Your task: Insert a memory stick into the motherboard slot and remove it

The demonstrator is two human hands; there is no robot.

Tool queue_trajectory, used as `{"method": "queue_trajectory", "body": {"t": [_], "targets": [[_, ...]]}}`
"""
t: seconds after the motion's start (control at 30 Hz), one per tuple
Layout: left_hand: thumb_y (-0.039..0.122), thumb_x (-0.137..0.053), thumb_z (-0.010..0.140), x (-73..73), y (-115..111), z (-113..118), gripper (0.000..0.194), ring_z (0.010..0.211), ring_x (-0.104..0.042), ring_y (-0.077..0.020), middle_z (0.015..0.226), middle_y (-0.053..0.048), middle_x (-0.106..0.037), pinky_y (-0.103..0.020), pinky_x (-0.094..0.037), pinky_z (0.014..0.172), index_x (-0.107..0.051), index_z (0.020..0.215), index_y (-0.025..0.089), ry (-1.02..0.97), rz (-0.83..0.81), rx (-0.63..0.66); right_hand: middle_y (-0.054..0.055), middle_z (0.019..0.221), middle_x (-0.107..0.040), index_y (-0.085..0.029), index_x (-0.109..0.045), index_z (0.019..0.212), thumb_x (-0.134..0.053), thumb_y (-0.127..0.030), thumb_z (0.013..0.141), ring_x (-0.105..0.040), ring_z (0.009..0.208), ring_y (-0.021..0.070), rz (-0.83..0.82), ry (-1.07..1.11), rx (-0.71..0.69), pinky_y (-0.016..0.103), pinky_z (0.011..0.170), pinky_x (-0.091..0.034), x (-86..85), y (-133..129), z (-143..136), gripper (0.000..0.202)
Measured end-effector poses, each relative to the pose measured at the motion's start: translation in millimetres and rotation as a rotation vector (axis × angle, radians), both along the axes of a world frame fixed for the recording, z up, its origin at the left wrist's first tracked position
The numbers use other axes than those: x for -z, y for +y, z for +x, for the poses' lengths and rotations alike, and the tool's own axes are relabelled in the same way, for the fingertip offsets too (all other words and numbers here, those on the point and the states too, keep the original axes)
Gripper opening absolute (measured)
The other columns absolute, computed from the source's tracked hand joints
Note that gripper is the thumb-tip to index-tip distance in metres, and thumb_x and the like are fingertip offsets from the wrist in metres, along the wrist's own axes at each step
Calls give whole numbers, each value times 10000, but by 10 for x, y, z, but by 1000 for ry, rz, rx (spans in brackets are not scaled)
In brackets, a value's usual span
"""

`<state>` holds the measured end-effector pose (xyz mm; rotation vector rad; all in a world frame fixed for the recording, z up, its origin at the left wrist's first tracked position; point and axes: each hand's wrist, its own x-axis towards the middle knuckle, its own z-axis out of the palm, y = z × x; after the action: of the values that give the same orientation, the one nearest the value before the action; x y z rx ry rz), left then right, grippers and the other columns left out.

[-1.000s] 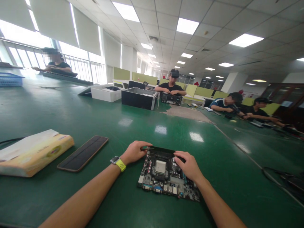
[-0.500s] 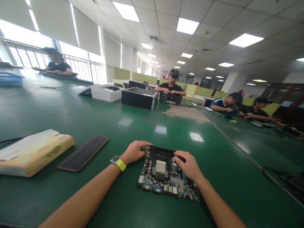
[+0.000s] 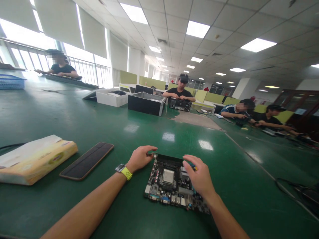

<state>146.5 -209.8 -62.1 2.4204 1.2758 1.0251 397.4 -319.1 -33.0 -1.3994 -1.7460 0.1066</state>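
A dark motherboard (image 3: 163, 191) lies flat on the green table in front of me, its port row toward me and a square silver processor (image 3: 168, 176) in its socket. Along the far edge stands a dark strip (image 3: 170, 160), which looks like a memory stick; its slot is hard to make out. My left hand (image 3: 142, 160) is at the board's far left corner, fingers stretched out and thumb apart; whether it touches the board is unclear. My right hand (image 3: 199, 174) hovers over the right side, fingers and thumb spread, hiding part of the board. Neither hand visibly holds anything.
Left of my arm lie a phone (image 3: 87, 161) and a yellow-white tissue pack (image 3: 40, 159). Black cables (image 3: 299, 192) are at the right. A computer case (image 3: 146, 104) and a white box (image 3: 111, 98) stand farther back. Several people work around the table.
My right hand has lifted slightly off the strip's right end and opened. My left fingers have drawn back a little from its left end. The motherboard stays in place.
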Motion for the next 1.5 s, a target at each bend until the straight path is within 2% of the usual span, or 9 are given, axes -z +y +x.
{"method": "queue_trajectory", "body": {"t": [0.17,0.27,0.47,0.73,0.93,1.03,1.2,1.33,1.5], "targets": [[172,-541,743,23,49,-34,329,928,-647,-177,1037,0,-710,-258,-496,835,-678,1036,235,-35,27,-95,70,1220,-601,-261,-603,1177,-540,-420,841,-517,1113,294,-82,-277,-213,460,963,-392,-93,-402,-879,377],[182,-542,750,23,61,-49,313,929,-651,-178,1020,0,-715,-254,-499,822,-677,1028,236,-38,24,-114,140,1278,-552,-219,-532,1270,-601,-523,769,-468,1160,375,-127,-337,-146,541,956,-356,39,-380,-1195,590],[191,-547,755,8,37,-52,292,870,-662,-180,961,4,-726,-242,-499,745,-685,1003,255,-15,1,-134,189,1281,-539,-178,-656,1077,-544,-515,795,-465,1159,414,-230,-399,-54,568,924,-359,272,-164,-1224,454],[264,-547,791,27,36,-46,229,812,-663,-177,885,-9,-731,-228,-479,706,-700,959,238,-34,-31,-144,124,1378,-471,-254,-588,1203,-486,-684,762,-427,1222,377,-268,-472,-160,518,977,-336,313,-217,-1031,625],[274,-544,799,45,51,-47,221,756,-650,-165,858,-7,-728,-219,-455,652,-699,951,232,-38,-41,-135,29,1456,-385,-340,-473,1320,-420,-662,813,-331,1319,318,-405,-594,-76,457,1039,-281,321,254,-27,603],[274,-545,800,30,35,-41,219,740,-645,-161,849,-8,-726,-218,-449,643,-700,948,227,-38,-42,-114,-43,1490,-318,-394,-377,1374,-404,-587,850,-295,1352,247,-568,-630,259,373,1069,-257,359,531,885,558],[271,-547,801,40,31,-40,205,725,-639,-157,835,-6,-722,-219,-452,650,-701,928,226,-48,-48,-73,153,1509,-233,-174,-298,1441,-226,-544,901,-249,1354,367,-657,-564,666,548,1054,-209,448,618,2101,659],[270,-549,798,59,52,-34,211,727,-636,-157,838,-9,-720,-222,-457,660,-699,940,226,-51,-44,-67,109,1518,-228,-238,-301,1437,-208,-555,894,-209,1373,345,-691,-548,752,532,1069,-193,558,600,2489,636],[248,-545,786,53,50,-11,202,706,-631,-150,794,-3,-716,-225,-467,684,-704,908,225,-36,-50,-56,88,1515,-241,-266,-289,1439,-194,-580,881,-208,1376,324,-694,-550,757,521,1074,-187,616,640,2556,647]]}}
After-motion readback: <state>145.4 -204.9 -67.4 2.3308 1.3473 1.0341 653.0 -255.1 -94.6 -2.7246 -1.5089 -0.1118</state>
